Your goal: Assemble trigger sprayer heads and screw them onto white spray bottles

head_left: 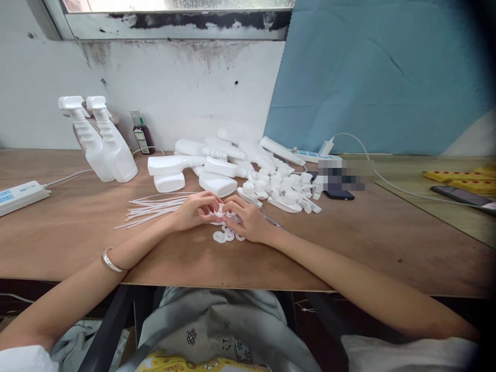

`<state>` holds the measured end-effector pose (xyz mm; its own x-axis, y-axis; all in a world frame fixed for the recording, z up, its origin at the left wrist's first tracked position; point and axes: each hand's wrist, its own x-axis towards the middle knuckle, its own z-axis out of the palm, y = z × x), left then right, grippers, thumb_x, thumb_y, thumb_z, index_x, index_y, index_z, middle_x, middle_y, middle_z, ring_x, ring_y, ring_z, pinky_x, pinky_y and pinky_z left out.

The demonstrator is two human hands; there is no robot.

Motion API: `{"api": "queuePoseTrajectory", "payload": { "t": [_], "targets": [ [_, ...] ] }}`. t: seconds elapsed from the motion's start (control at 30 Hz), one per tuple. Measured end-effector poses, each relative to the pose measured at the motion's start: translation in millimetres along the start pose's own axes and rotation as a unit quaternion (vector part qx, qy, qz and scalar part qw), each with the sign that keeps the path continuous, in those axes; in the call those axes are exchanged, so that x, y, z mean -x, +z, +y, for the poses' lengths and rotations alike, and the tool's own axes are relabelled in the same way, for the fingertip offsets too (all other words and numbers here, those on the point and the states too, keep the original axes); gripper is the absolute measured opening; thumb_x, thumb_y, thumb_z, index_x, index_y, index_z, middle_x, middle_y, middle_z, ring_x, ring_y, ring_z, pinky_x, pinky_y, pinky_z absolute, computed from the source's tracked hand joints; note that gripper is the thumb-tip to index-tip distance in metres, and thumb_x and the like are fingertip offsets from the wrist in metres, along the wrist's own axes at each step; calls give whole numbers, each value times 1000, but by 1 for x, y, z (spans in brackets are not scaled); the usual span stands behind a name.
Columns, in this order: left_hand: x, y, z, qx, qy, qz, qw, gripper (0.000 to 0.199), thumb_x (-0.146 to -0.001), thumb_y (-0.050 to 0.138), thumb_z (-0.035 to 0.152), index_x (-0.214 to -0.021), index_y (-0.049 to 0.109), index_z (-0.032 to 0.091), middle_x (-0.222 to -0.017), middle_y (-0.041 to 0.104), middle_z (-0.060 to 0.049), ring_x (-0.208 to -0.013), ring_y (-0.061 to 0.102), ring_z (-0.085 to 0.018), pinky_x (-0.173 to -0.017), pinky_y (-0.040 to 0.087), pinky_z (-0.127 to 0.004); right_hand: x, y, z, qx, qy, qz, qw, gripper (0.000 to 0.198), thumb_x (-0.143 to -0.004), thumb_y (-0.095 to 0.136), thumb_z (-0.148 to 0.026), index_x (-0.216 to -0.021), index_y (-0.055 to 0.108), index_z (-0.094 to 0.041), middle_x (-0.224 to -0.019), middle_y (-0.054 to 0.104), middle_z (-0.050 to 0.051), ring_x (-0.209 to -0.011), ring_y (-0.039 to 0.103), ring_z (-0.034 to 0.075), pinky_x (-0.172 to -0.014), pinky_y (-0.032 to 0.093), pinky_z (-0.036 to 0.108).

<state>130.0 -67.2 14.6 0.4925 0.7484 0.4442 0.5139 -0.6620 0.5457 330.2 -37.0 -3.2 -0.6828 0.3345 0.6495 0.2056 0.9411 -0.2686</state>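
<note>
Between my fingers is a small white plastic part (221,207), probably from a spray head; its exact shape is mostly covered. My left hand (197,211) curls around its left side. From the right, my right hand (248,219) pinches the same part, fingers bent. Just below my hands, several flat white ring washers (219,237) lie on the brown table (174,263). Thin white tubes (155,211) spread out to the left of my left hand. A heap of white spray trigger heads (287,188) sits beyond my right hand, and a thin metallic tool (273,221) is partly behind it.
White bottles (219,183) lie piled at the back, and two spray bottles (112,155) stand at left near a dark glass bottle (142,137). A power strip (23,197) rests at far left. Phones (461,196) and a cable are on the right.
</note>
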Motion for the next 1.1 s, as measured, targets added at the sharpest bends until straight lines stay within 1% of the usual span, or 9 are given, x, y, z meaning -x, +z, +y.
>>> {"api": "queuePoseTrajectory", "payload": {
  "t": [0.2,0.47,0.63,0.77,0.87,0.97,1.03,1.1],
  "targets": [
    [-1,1,-1,20,0,8,1000,22,-73,66,35,-76,59,14,-95,59,-6,-64,57,-8,-55,50,-18,1,1,2,-19,7,10,1000,7,-84,49,-25,-90,51,-20,-89,56,4,-73,55,15,-66,44,26],
    [-1,-1,2,16,0,15,1000,26,-73,65,39,-69,60,14,-86,59,-5,-62,56,-8,-56,50,-19,0,2,2,-12,1,12,1000,8,-85,48,-27,-87,52,-20,-86,57,3,-69,54,14,-64,43,26],
    [-1,-1,3,-4,14,5,1000,28,-75,62,42,-69,61,14,-86,58,-6,-62,54,-9,-55,48,-19,-1,3,2,-10,-4,12,1000,10,-86,47,-29,-85,53,-20,-84,58,3,-67,54,13,-62,42,25],
    [-1,-3,3,-30,35,-9,999,25,-78,59,39,-71,58,15,-88,57,-6,-69,55,-11,-60,48,-21,-1,3,4,10,-20,5,1000,11,-86,46,-28,-86,52,-20,-84,58,3,-67,54,14,-61,42,25],
    [0,-3,4,-43,18,-25,999,24,-78,59,40,-77,54,16,-89,55,-5,-67,54,-10,-59,48,-21,0,2,4,29,-17,-4,999,10,-85,47,-29,-89,50,-20,-82,59,3,-68,55,14,-60,42,25],
    [1,-2,5,-32,-4,-24,999,28,-75,61,42,-83,51,17,-85,54,-3,-65,52,-10,-58,48,-22,2,2,2,26,12,4,1000,18,-82,51,-30,-96,45,-20,-80,59,3,-67,57,15,-58,42,26],
    [1,-1,6,-34,-11,-27,999,29,-75,61,43,-86,51,17,-84,53,-2,-67,53,-11,-59,48,-23,2,2,1,21,33,13,999,27,-79,53,-30,-102,41,-20,-84,60,4,-69,59,17,-58,43,26],
    [1,0,7,-44,-15,-39,998,30,-76,59,43,-92,52,18,-88,53,-3,-70,53,-12,-61,48,-23,3,2,0,18,40,17,999,33,-77,54,-28,-106,39,-20,-89,61,6,-73,60,18,-60,45,28]
  ]
}}
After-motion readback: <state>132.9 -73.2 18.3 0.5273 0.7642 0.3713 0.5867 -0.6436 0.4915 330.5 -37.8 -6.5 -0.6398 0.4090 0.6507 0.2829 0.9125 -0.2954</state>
